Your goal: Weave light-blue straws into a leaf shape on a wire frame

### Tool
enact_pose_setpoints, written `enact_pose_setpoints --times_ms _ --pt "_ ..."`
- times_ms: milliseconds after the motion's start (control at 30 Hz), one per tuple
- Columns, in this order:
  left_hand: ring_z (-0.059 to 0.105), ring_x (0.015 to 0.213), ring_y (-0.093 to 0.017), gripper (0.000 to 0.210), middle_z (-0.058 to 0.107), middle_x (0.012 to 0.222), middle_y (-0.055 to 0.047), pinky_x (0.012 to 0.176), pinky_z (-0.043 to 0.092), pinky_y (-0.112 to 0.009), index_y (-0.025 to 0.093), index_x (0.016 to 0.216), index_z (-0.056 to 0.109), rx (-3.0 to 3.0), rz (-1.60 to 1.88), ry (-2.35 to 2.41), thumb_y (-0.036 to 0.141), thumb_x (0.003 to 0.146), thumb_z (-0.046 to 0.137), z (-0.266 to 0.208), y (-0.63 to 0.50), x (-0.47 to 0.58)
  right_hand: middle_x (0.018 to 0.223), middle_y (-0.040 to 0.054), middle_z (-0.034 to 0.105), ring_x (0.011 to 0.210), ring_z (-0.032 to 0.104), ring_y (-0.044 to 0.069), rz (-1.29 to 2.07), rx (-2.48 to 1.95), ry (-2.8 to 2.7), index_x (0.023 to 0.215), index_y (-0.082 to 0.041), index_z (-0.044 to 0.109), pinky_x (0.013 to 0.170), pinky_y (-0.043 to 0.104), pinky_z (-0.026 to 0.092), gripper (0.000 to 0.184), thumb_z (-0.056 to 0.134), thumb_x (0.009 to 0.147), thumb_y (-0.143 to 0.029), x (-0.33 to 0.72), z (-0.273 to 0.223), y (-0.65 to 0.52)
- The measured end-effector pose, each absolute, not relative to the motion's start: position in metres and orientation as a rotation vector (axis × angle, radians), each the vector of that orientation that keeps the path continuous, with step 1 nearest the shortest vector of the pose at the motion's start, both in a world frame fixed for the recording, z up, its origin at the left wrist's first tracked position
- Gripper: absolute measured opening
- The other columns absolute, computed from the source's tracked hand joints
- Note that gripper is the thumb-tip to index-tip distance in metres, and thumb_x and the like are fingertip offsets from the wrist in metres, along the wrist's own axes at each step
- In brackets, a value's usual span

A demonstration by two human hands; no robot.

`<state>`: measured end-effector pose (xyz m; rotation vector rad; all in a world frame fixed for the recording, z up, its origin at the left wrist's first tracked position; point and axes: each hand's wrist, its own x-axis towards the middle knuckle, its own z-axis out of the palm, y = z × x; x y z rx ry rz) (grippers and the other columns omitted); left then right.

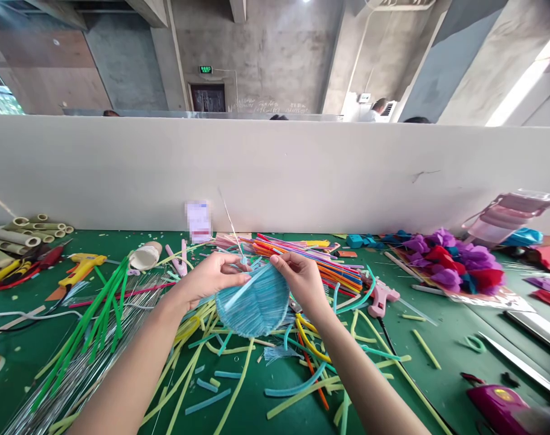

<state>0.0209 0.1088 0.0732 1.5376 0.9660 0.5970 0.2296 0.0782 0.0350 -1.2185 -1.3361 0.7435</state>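
A blue leaf-shaped piece (256, 311) made of fuzzy pipe-cleaner strands hangs between my two hands above the green table. My left hand (218, 277) pinches its upper left edge, and a thin pale wire (230, 216) sticks up from near those fingers. At the upper right edge, my right hand (302, 279) has its thumb and index finger closed on the leaf. Slanting over the leaf's face is a lighter blue strip (244, 291), its upper end near my fingers. Below lie several cut blue pipe-cleaner pieces (207, 401).
Bundled colourful pipe cleaners (342, 275) and a pink glue gun (382, 297) lie behind my right hand. To the left are a yellow glue gun (81, 270), green strands (91, 323) and metal wires (82, 368). Purple-red paper flowers (458, 263), a bottle (505, 217) and scissors (523, 362) occupy the right.
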Motion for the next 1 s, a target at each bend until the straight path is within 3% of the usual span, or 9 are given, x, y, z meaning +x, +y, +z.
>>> enact_pose_setpoints --times_ms 300,567,767,1000 --pt "0.069 0.095 -0.028 0.041 0.077 0.092 -0.010 0.078 0.052 -0.032 0.015 0.096 0.073 1.550 0.704 1.046 0.046 0.069 0.079 0.071 0.115 0.017 0.067 0.0041 0.065 0.064 0.057 0.018 1.144 -1.141 -1.107 0.075 -0.017 0.070 0.061 0.028 0.043 0.057 0.053 0.081 -0.071 0.225 0.050 0.071" --pt "0.068 0.093 -0.026 0.035 0.075 0.092 -0.008 0.074 0.051 -0.031 0.016 0.087 0.074 1.551 0.741 1.069 0.044 0.067 0.081 0.070 0.115 0.019 0.058 -0.0016 0.053 0.054 0.042 0.012 1.055 -1.133 -1.234 0.065 -0.018 0.063 0.052 0.025 0.030 0.039 0.068 0.076 -0.056 0.226 0.048 0.072" --pt "0.069 0.087 -0.026 0.039 0.075 0.093 -0.010 0.072 0.051 -0.031 0.013 0.089 0.073 1.459 0.796 1.057 0.041 0.063 0.084 0.076 0.111 0.021 0.055 -0.0039 0.044 0.050 0.036 0.010 1.059 -1.128 -1.239 0.064 -0.019 0.059 0.048 0.025 0.026 0.041 0.068 0.076 -0.057 0.224 0.051 0.071" --pt "0.071 0.081 -0.024 0.042 0.078 0.090 -0.009 0.070 0.053 -0.031 0.013 0.091 0.073 1.309 0.801 1.036 0.035 0.058 0.088 0.070 0.115 0.019 0.057 -0.0030 0.047 0.052 0.037 0.011 0.957 -1.147 -1.299 0.068 -0.018 0.061 0.048 0.024 0.027 0.043 0.068 0.076 -0.059 0.228 0.042 0.074"
